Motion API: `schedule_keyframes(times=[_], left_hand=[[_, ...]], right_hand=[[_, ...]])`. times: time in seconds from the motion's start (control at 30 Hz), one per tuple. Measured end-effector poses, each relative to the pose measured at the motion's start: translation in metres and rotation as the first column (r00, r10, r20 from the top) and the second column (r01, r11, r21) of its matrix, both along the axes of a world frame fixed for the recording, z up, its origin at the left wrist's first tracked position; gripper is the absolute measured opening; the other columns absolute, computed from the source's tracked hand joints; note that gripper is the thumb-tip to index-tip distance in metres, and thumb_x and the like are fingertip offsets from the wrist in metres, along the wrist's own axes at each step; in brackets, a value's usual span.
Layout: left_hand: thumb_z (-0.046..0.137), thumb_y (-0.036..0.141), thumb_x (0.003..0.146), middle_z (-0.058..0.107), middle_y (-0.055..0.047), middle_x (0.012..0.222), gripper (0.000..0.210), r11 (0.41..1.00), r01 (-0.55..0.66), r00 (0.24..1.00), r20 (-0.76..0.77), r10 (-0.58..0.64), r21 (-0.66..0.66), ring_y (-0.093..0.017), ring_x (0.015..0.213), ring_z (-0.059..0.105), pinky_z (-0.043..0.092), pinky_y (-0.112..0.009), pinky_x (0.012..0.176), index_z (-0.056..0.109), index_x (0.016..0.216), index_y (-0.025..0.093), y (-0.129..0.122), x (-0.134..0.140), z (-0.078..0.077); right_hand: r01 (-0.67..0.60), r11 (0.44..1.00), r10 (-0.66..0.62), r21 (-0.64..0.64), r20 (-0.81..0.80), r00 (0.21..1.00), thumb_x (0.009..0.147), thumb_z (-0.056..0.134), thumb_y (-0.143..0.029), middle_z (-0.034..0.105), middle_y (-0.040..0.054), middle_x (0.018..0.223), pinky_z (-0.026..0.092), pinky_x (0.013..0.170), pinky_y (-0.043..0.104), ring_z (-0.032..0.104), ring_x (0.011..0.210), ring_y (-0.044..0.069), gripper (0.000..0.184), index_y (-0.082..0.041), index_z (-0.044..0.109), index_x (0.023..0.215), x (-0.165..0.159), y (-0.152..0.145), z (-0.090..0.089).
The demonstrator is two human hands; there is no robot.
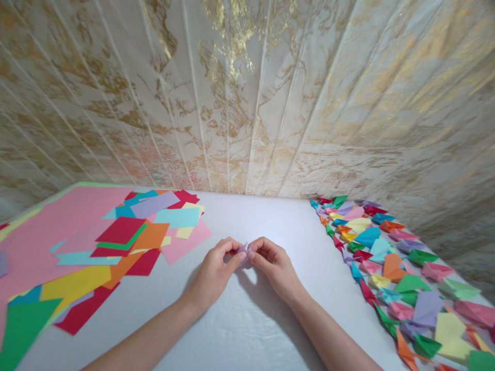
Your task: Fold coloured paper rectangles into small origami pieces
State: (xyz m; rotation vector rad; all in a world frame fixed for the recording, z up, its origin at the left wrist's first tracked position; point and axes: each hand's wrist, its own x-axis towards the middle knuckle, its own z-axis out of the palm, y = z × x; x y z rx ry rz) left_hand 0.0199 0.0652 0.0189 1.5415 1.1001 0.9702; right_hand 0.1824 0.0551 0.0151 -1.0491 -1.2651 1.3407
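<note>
Between my two hands is a small folded piece of lilac paper (245,248), raised a little over the white table (247,314). My left hand (221,262) pinches its left side with thumb and fingers. From the other side, my right hand (274,262) grips it with thumb and forefinger pressed together. Only a pointed tip and a bit of the folds show; the fingertips hide the rest of the paper.
Loose coloured paper pieces (150,234) overlap a large pink sheet (50,226) on the left. Rows of folded paper shapes (390,265) in many colours cover the right side. A patterned curtain (240,103) hangs along the table's far edge.
</note>
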Motion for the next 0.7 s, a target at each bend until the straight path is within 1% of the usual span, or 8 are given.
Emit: schedule_keyframes(times=[0.07, 0.13, 0.23, 0.3, 0.53, 0.7], left_hand=[[0.054, 0.036, 0.088, 0.059, 0.0, 0.082, 0.018, 1.0, 0.003, 1.0, -0.007, -0.003, 0.013, -0.019, 0.081, 0.055, 0.041, -0.029, 0.076, 0.061, 0.081, 0.02, -0.0001, 0.0012, -0.0015], [0.052, 0.036, 0.089, 0.059, -0.001, 0.084, 0.018, 1.0, 0.0, 1.0, -0.012, 0.0, 0.025, -0.019, 0.083, 0.055, 0.041, -0.029, 0.076, 0.06, 0.083, 0.02, 0.0002, 0.0016, -0.0026], [0.054, 0.035, 0.088, 0.058, 0.0, 0.084, 0.017, 0.999, -0.019, 1.0, -0.02, 0.02, 0.037, -0.02, 0.084, 0.055, 0.041, -0.029, 0.078, 0.059, 0.082, 0.02, 0.0002, 0.0011, -0.0026], [0.054, 0.035, 0.088, 0.058, 0.0, 0.083, 0.016, 0.999, -0.033, 0.999, -0.023, 0.034, 0.043, -0.02, 0.085, 0.055, 0.041, -0.029, 0.078, 0.058, 0.082, 0.02, -0.0006, 0.0009, -0.0016], [0.054, 0.035, 0.088, 0.062, 0.0, 0.085, 0.016, 0.998, -0.038, 0.999, -0.014, 0.038, 0.048, -0.02, 0.085, 0.058, 0.043, -0.03, 0.08, 0.06, 0.085, 0.021, -0.0024, 0.0016, 0.0037], [0.057, 0.033, 0.085, 0.066, 0.0, 0.082, 0.014, 0.998, -0.034, 0.999, -0.022, 0.035, 0.049, -0.02, 0.081, 0.059, 0.044, -0.029, 0.077, 0.065, 0.084, 0.021, -0.0019, -0.0005, 0.004]], right_hand=[[0.007, 0.999, -0.01, 0.051, 0.054, 0.998, 0.08, 0.071, -0.042, 0.063, 0.0012, 0.081, 0.045, 0.072, 0.031, 0.057, 0.075, 0.017, 0.024, -0.021, 0.061, 0.083, -0.0014, -0.0014, 0.0007], [0.013, 0.994, -0.029, 0.108, 0.152, 0.988, 0.081, 0.07, -0.039, 0.064, 0.0014, 0.083, 0.045, 0.073, 0.031, 0.058, 0.076, 0.017, 0.02, -0.021, 0.061, 0.085, -0.0021, -0.0025, 0.0015], [0.017, 0.986, -0.066, 0.164, 0.298, 0.952, 0.083, 0.065, -0.035, 0.063, 0.0004, 0.075, 0.044, 0.07, 0.029, 0.056, 0.072, 0.016, 0.016, -0.019, 0.063, 0.078, -0.0014, -0.0032, 0.0028], [0.029, 0.983, -0.091, 0.183, 0.339, 0.937, 0.086, 0.062, -0.034, 0.063, 0.0002, 0.073, 0.043, 0.069, 0.028, 0.055, 0.07, 0.016, 0.018, -0.019, 0.062, 0.076, -0.0006, -0.0036, 0.0039], [0.058, 0.973, -0.142, 0.222, 0.381, 0.914, 0.087, 0.058, -0.035, 0.062, 0.0008, 0.073, 0.042, 0.068, 0.028, 0.055, 0.07, 0.016, 0.019, -0.019, 0.06, 0.076, -0.0014, -0.0056, 0.0053], [0.055, 0.985, -0.104, 0.163, 0.303, 0.947, 0.086, 0.059, -0.036, 0.065, 0.0019, 0.076, 0.046, 0.07, 0.028, 0.058, 0.072, 0.017, 0.017, -0.019, 0.061, 0.08, -0.0004, -0.0041, 0.0034]])
